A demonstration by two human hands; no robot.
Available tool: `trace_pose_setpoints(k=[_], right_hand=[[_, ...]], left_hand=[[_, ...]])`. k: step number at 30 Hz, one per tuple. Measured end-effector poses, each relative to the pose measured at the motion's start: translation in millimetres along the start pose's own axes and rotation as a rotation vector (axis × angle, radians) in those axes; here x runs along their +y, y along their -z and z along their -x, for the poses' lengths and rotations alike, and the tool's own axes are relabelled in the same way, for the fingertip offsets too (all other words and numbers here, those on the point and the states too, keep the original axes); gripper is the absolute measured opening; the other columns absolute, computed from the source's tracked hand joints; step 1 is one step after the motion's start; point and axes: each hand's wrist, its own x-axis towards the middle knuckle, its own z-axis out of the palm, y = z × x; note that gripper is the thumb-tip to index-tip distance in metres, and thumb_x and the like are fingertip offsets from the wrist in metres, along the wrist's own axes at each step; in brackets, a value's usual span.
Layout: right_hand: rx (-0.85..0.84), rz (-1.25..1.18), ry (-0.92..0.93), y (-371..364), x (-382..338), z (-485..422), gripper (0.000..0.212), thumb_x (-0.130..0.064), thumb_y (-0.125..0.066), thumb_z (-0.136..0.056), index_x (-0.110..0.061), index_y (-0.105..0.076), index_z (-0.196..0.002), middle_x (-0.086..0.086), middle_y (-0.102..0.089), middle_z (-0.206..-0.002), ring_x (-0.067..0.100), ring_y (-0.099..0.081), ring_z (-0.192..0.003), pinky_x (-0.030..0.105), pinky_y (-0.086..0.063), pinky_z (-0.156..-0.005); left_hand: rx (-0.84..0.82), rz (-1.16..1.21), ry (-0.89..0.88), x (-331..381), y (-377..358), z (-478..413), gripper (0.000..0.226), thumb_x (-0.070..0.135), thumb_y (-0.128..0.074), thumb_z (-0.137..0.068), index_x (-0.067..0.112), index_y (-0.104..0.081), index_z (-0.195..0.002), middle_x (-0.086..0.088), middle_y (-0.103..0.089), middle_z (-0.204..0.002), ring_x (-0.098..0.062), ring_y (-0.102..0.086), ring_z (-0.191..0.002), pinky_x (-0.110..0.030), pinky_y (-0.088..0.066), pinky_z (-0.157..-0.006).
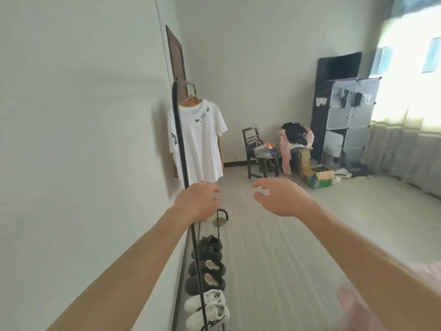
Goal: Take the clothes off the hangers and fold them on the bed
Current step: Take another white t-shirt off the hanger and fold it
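From my station, neither hand grips anything. The left hand (198, 201), just left of centre, has its fingers loosely curled with a ring on one of them. It hangs in front of the black upright of the rack (180, 139), and I cannot see any finger wrapped round that bar. The right hand (284, 197), just right of centre, is relaxed, with thumb and fingers spread and slightly bent, pointing toward the left hand. Both forearms reach in from the bottom corners.

The white T-shirt (199, 142) hangs above the left hand, in the middle left of the frame, well apart from both hands. Its long axis runs straight up and down, collar at the top and hem at the bottom. Small dark prints mark the chest and one sleeve. Its shoulders sit on a wooden hanger (191, 100), hooked over the rack's top bar.

Along the rack's base, lower centre, stands a row of shoes (210, 266), dark pairs above white ones. The rack runs along a plain pale wall (83, 115), with a brown door (177, 60) behind it. The floor (274, 247) is pale with fine lines. At the far wall I see a dark chair (253, 139), a heap of clothes (296, 137), an open box (319, 177) and a cube cabinet (350, 115), with curtains (405, 149) at right. A blurred pink shape sits in the lower right corner.
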Motion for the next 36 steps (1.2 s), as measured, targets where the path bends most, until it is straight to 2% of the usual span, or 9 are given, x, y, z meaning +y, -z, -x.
trace_pose_setpoints(k=[4, 7, 10, 16, 24, 30, 33, 36], right_hand=[[0.155, -0.066, 0.073, 64.0, 38.3, -10.9, 0.043, -0.046, -0.043, -0.098, -0.039, -0.047, -0.141, -0.008, -0.056, -0.14, 0.021, -0.053, -0.126, 0.042, -0.046, -0.102], [0.21, -0.097, 0.126, 91.0, 62.3, -18.8, 0.043, -0.045, -0.046, -0.099, -0.038, -0.048, -0.141, -0.009, -0.055, -0.141, 0.02, -0.048, -0.131, 0.043, -0.038, -0.107], [0.224, -0.099, 0.162, 112.1, 90.3, -34.3, 0.042, -0.045, -0.046, -0.099, -0.038, -0.047, -0.141, -0.007, -0.057, -0.139, 0.017, -0.053, -0.126, 0.042, -0.039, -0.104], [0.242, -0.139, 0.215, 129.2, 128.6, -88.1, 0.044, -0.045, -0.046, -0.098, -0.039, -0.044, -0.142, -0.008, -0.055, -0.14, 0.019, -0.049, -0.13, 0.043, -0.044, -0.104], [0.205, -0.127, 0.257, 124.0, 146.5, -217.9, 0.045, -0.041, -0.044, -0.099, -0.037, -0.042, -0.144, -0.006, -0.052, -0.142, 0.02, -0.049, -0.128, 0.038, -0.042, -0.089], [0.197, -0.107, 0.284, 126.4, 146.7, -361.6, 0.045, -0.041, -0.044, -0.101, -0.033, -0.041, -0.145, -0.002, -0.051, -0.143, 0.021, -0.043, -0.133, 0.041, -0.043, -0.102], [0.232, -0.122, 0.295, 129.2, 141.7, -435.9, 0.046, -0.041, -0.046, -0.101, -0.031, -0.041, -0.145, -0.001, -0.051, -0.142, 0.022, -0.043, -0.134, 0.04, -0.042, -0.103], [0.241, -0.119, 0.308, 123.8, 143.3, -496.5, 0.047, -0.041, -0.046, -0.101, -0.029, -0.04, -0.146, -0.001, -0.051, -0.142, 0.022, -0.039, -0.136, 0.042, -0.041, -0.105]], left_hand=[[0.119, -0.028, 0.008, 54.8, 41.7, -23.3, 0.036, 0.041, -0.039, -0.103, 0.034, -0.049, -0.137, 0.004, -0.05, -0.14, -0.017, -0.053, -0.12, -0.035, -0.045, -0.094], [0.178, -0.037, 0.048, 81.0, 57.9, -39.2, 0.036, 0.042, -0.04, -0.103, 0.035, -0.049, -0.137, 0.003, -0.05, -0.14, -0.018, -0.054, -0.12, -0.035, -0.044, -0.093], [0.198, -0.065, 0.095, 105.8, 65.5, -59.1, 0.036, 0.043, -0.04, -0.103, 0.035, -0.048, -0.137, 0.004, -0.051, -0.139, -0.017, -0.053, -0.122, -0.034, -0.045, -0.094], [0.228, -0.104, 0.178, 124.0, 70.7, -111.1, 0.036, 0.045, -0.04, -0.102, 0.036, -0.048, -0.136, 0.003, -0.05, -0.139, -0.018, -0.055, -0.117, -0.033, -0.045, -0.093], [0.249, -0.132, 0.243, 97.5, 73.9, -227.9, 0.036, 0.045, -0.04, -0.1, 0.039, -0.048, -0.135, 0.005, -0.047, -0.141, -0.018, -0.053, -0.119, -0.036, -0.044, -0.096], [0.305, -0.14, 0.255, 50.9, 84.3, -359.6, 0.037, 0.044, -0.04, -0.1, 0.039, -0.049, -0.136, 0.004, -0.045, -0.145, -0.018, -0.047, -0.129, -0.039, -0.043, -0.097], [0.37, -0.161, 0.297, 18.9, 99.8, -423.9, 0.037, 0.043, -0.042, -0.099, 0.039, -0.05, -0.135, 0.003, -0.045, -0.146, -0.019, -0.047, -0.129, -0.04, -0.042, -0.101], [0.414, -0.193, 0.315, -7.8, 103.4, -473.4, 0.037, 0.041, -0.044, -0.098, 0.038, -0.05, -0.134, 0.004, -0.042, -0.149, -0.019, -0.037, -0.137, -0.041, -0.035, -0.109]])
